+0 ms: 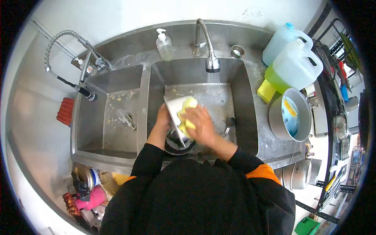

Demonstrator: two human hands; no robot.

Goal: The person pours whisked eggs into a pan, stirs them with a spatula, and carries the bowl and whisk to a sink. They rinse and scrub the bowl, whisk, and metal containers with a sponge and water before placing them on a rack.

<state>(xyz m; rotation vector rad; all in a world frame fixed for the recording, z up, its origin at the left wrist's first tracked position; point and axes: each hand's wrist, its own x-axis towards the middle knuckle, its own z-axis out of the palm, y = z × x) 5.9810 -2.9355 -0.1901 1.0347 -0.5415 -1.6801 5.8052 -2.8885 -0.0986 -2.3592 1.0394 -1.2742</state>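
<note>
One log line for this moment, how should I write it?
left hand: holds white dish | right hand: yellow sponge on dish | faucet: running

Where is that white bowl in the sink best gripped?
At its rim, from the left. The white bowl is tilted on edge, mouth facing right toward the yellow sponge under the right hand; the left hand holds that left edge, leaving the inside free.

A stainless steel bench (pixel 261 131) with two sunken basins is standing against a white wall. A soap pump bottle (pixel 165 45) and a small metal ring (pixel 237 51) are sitting on its back ledge. Two plastic jugs (pixel 297 67), a yellow block (pixel 266 91) and a metal pot (pixel 291 114) are crowding its right side.
</note>
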